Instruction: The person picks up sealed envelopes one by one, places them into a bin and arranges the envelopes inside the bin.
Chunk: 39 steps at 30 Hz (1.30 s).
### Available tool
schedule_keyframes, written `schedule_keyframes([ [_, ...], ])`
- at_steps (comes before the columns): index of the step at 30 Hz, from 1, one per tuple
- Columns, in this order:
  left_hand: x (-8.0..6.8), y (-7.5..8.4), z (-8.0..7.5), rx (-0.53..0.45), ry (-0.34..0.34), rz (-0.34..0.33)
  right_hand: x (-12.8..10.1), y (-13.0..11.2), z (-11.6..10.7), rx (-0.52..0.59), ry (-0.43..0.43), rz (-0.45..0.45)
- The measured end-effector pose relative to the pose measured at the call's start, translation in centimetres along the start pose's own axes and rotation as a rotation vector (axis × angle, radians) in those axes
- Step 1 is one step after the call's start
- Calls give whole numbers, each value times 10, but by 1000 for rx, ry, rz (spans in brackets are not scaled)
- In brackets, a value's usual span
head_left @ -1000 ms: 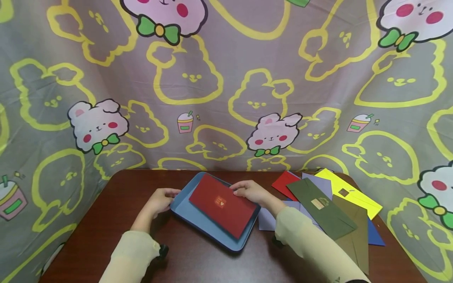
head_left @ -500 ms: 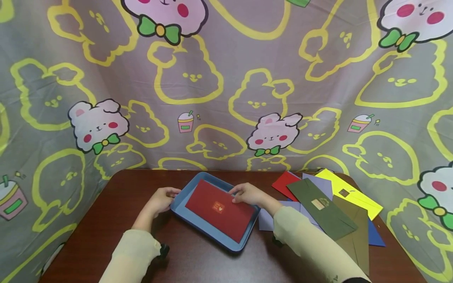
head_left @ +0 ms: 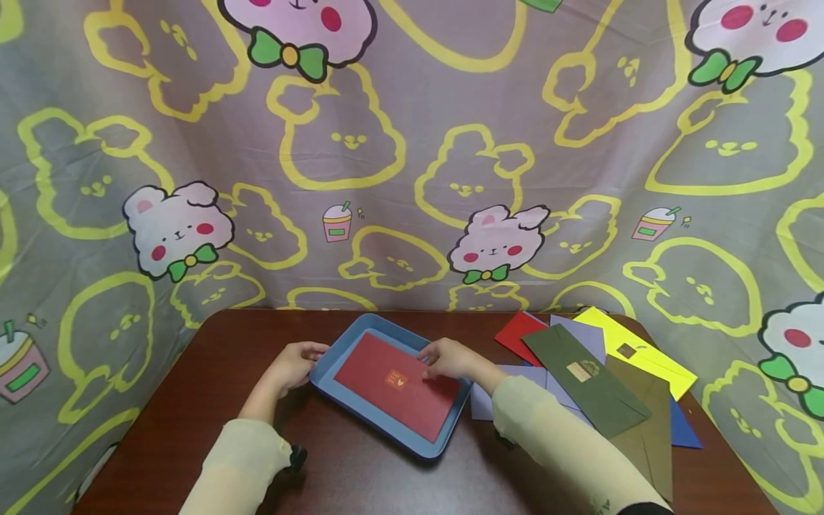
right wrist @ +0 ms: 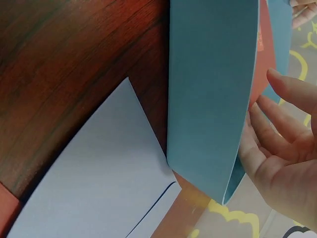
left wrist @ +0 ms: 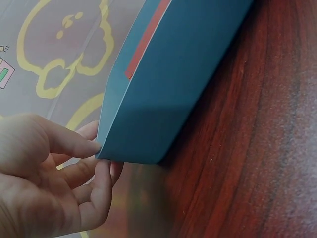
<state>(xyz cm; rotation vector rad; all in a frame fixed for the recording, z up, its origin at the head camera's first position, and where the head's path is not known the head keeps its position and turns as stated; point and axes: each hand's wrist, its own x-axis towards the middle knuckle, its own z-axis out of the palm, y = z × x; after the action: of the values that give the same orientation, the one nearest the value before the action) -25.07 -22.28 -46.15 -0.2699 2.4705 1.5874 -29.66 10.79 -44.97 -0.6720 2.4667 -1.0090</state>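
A blue tray point(head_left: 347, 386) stands on the dark wooden table. Inside it lies a dark red envelope point(head_left: 412, 411) with a small gold heart label. My left hand point(head_left: 292, 368) pinches the tray's left corner; the left wrist view shows thumb and fingers at the rim point(left wrist: 110, 126). Over the tray's far right side, my right hand point(head_left: 450, 359) has its fingertips at the envelope's edge. In the right wrist view its thumb point(right wrist: 285, 89) stands apart from the fingers, beside the envelope point(right wrist: 265, 54). The wall of the tray point(right wrist: 213, 94) hides part of the fingers there.
Right of the tray lies a loose pile: a dark green envelope point(head_left: 579, 372), a yellow envelope point(head_left: 650, 357), a bright red one point(head_left: 518, 335), a brown one point(head_left: 644, 408), a blue one point(head_left: 684, 429) and lavender ones point(head_left: 487, 397). A patterned cloth point(head_left: 412, 143) hangs behind the table.
The dark red envelope has come down into the tray and shifted slightly left, now lying flatter. The right hand has moved down with it and loosened its fingers. The left hand stays at the corner.
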Motion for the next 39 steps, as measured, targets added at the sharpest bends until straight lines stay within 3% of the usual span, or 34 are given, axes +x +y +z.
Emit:
schedule_keyframes([
  [14, -2, 9, -2, 60, -13, -6, -10, -5, -6, -52, 20, 28],
  [24, 3, 8, -1, 70, -26, -6, -18, -5, -11, -54, 10, -5],
  [39, 5, 23, 1, 189, -32, 7, -36, -3, -33, -53, 8, -94],
])
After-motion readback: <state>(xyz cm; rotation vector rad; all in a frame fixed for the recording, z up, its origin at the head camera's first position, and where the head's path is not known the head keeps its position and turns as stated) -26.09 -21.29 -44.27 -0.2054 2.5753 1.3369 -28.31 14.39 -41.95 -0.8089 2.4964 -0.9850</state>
